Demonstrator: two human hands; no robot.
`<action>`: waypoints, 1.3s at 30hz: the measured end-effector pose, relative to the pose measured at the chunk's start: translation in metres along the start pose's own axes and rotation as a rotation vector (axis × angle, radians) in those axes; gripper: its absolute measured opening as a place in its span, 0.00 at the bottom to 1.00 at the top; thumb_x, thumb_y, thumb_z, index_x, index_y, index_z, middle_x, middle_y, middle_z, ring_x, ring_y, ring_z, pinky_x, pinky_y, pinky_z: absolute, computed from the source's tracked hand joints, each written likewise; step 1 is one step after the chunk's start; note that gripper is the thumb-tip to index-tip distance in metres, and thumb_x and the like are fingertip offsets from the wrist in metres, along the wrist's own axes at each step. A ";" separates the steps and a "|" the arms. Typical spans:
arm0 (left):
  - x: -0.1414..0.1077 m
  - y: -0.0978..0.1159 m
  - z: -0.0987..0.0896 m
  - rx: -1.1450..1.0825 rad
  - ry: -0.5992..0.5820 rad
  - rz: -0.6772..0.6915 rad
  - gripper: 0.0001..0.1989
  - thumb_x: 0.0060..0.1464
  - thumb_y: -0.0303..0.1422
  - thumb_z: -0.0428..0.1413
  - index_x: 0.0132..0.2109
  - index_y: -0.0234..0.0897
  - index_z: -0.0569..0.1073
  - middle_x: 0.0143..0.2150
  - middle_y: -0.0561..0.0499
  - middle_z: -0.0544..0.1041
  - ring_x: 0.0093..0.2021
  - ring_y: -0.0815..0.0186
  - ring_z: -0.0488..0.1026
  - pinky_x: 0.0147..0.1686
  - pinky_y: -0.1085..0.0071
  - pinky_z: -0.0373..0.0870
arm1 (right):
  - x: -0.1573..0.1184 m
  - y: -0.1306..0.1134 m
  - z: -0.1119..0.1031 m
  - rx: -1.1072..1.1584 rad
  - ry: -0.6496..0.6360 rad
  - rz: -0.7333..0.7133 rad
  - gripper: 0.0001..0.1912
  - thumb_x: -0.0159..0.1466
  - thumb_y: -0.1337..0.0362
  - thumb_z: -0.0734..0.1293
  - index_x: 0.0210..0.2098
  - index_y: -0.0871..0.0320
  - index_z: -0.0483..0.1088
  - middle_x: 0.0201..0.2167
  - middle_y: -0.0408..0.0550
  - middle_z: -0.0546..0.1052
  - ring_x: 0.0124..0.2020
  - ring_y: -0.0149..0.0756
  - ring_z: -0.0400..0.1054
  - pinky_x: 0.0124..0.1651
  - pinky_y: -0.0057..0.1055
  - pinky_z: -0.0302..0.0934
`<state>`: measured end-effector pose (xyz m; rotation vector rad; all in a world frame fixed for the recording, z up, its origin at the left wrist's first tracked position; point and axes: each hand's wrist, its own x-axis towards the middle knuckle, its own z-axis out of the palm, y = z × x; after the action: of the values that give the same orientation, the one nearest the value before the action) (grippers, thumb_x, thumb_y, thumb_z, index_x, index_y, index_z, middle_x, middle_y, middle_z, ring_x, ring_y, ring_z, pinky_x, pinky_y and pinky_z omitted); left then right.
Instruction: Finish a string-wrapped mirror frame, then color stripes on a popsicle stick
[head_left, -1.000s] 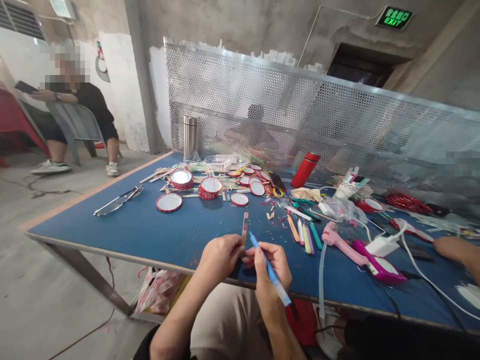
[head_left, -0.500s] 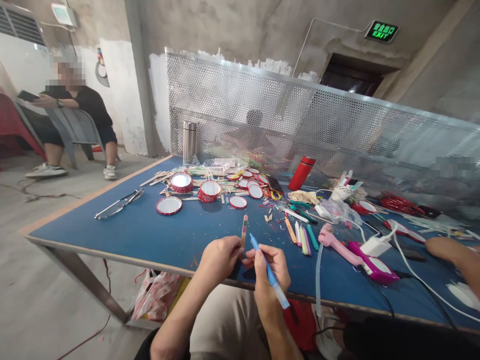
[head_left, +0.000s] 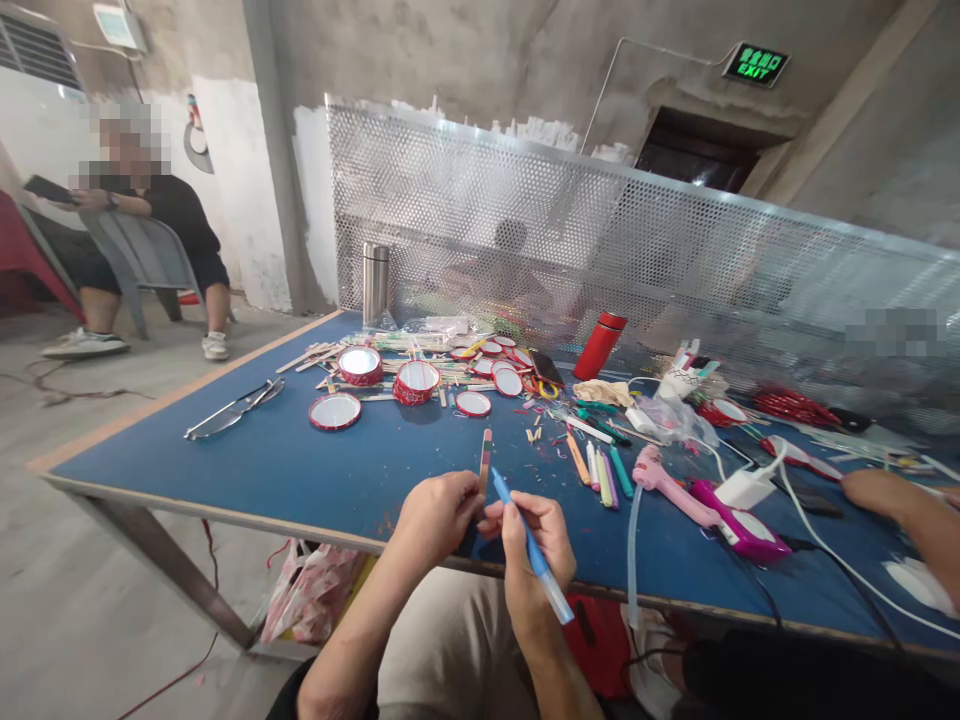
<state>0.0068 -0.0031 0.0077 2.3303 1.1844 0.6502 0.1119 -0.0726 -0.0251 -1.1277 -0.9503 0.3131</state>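
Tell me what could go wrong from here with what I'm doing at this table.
The blue marker points close to the banded wooden craft stick in the left hand, so its tip could slip and mark the fingers. The right hand also works near the pink glue gun; a careless reach might snag the white cable and drag things across the table.

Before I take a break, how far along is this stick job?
Several red-rimmed discs look done. In hand: the left hand grips a striped stick, and the right hand holds a blue pen beside it. Left: the pile of loose sticks beyond.
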 end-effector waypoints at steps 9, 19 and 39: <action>0.001 0.000 -0.003 -0.027 -0.037 0.010 0.09 0.58 0.31 0.50 0.31 0.39 0.72 0.28 0.54 0.76 0.28 0.70 0.70 0.29 0.77 0.58 | 0.003 0.003 0.003 -0.005 0.014 0.025 0.08 0.63 0.59 0.66 0.37 0.58 0.68 0.25 0.43 0.78 0.20 0.30 0.72 0.26 0.27 0.70; 0.001 -0.001 -0.002 -0.042 -0.020 0.026 0.08 0.59 0.30 0.51 0.32 0.38 0.73 0.30 0.54 0.77 0.30 0.70 0.71 0.30 0.78 0.58 | -0.003 0.005 0.002 0.012 -0.038 -0.008 0.07 0.63 0.60 0.66 0.38 0.58 0.69 0.26 0.43 0.78 0.22 0.31 0.73 0.28 0.28 0.71; 0.002 0.001 -0.003 -0.017 -0.033 -0.015 0.09 0.57 0.30 0.52 0.28 0.37 0.71 0.26 0.55 0.74 0.27 0.71 0.67 0.27 0.77 0.54 | 0.001 -0.005 0.003 0.055 0.119 0.050 0.10 0.62 0.59 0.67 0.38 0.59 0.67 0.25 0.42 0.77 0.21 0.30 0.72 0.28 0.28 0.69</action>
<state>0.0062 -0.0014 0.0109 2.3070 1.1762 0.6121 0.1092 -0.0717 -0.0201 -1.1081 -0.8049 0.3071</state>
